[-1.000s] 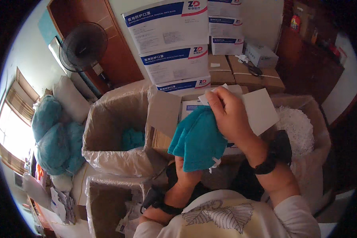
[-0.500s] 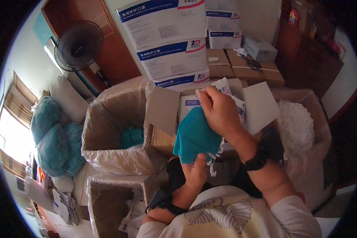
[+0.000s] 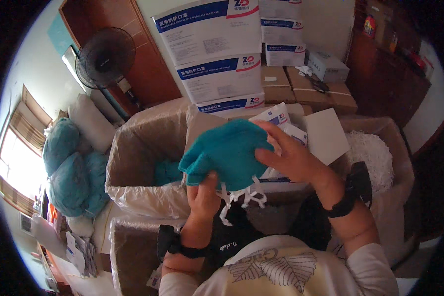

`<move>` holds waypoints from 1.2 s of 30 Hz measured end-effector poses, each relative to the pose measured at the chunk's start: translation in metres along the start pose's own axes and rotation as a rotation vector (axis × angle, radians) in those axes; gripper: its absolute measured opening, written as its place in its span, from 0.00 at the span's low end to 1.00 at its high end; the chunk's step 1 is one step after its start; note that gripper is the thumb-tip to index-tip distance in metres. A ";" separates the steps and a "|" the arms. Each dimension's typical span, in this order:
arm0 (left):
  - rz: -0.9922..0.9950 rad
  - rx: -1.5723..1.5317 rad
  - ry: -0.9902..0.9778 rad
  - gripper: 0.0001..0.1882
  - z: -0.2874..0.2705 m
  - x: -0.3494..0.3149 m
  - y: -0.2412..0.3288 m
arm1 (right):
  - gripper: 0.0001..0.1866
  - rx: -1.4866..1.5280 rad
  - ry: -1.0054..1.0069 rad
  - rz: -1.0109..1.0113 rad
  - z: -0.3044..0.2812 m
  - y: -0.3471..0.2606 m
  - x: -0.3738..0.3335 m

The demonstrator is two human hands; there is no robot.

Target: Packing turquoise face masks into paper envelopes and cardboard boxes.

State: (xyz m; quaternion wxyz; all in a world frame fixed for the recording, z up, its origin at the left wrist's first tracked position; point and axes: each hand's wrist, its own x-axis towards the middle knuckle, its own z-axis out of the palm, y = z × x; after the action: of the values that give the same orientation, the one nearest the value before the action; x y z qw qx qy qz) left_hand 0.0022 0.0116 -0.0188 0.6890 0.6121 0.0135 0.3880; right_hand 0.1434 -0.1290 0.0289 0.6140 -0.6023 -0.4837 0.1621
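Observation:
Before my chest I hold a teal face mask with both hands; whether several are stacked together I cannot tell. White ear loops dangle from its lower edge. My left hand is closed on the lower left part, its thumb on top. At the right end, my right hand pinches the mask between thumb and fingers. Right behind it stands an open carton with a raised flap, and white printed packets show inside. The mask hides much of that carton.
A plastic-lined bin on the left contains teal masks. Another lined bin is nearer me. White stringy strips fill a right-hand bin. Stacked printed cartons rise behind; a fan and teal-filled bags stand left.
The mask has turned from upright to a wider, sideways position. My left hand has moved left and up, my right hand right and down to the mask's right end.

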 end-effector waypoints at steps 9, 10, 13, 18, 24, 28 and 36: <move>-0.288 -0.336 -0.093 0.22 -0.012 -0.015 -0.018 | 0.25 0.050 -0.027 0.123 -0.005 -0.003 -0.020; -0.350 -0.427 -0.088 0.22 -0.011 -0.017 -0.017 | 0.26 0.098 -0.020 0.175 -0.006 -0.008 -0.022; -0.418 -0.448 -0.107 0.22 -0.007 -0.023 -0.016 | 0.28 0.051 0.072 0.190 -0.002 -0.011 -0.029; -0.423 -0.270 -0.061 0.20 -0.006 -0.032 -0.019 | 0.24 -0.119 0.185 0.017 0.004 0.002 -0.033; -0.367 -0.085 -0.022 0.16 0.002 -0.031 -0.010 | 0.24 -0.431 0.162 -0.079 0.002 0.001 -0.032; -0.330 -0.061 -0.044 0.14 -0.004 -0.026 -0.012 | 0.24 -0.553 0.117 -0.144 0.001 0.000 -0.031; -0.353 -0.155 0.109 0.15 0.000 -0.003 0.020 | 0.25 0.234 0.107 -0.047 -0.005 -0.013 -0.008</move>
State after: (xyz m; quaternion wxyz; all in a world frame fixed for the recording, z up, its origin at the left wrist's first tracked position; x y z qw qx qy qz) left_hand -0.0106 0.0089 -0.0035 0.7895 0.5236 0.1278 0.2935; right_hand 0.1388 -0.1411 0.0381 0.7084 -0.5231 -0.4421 0.1707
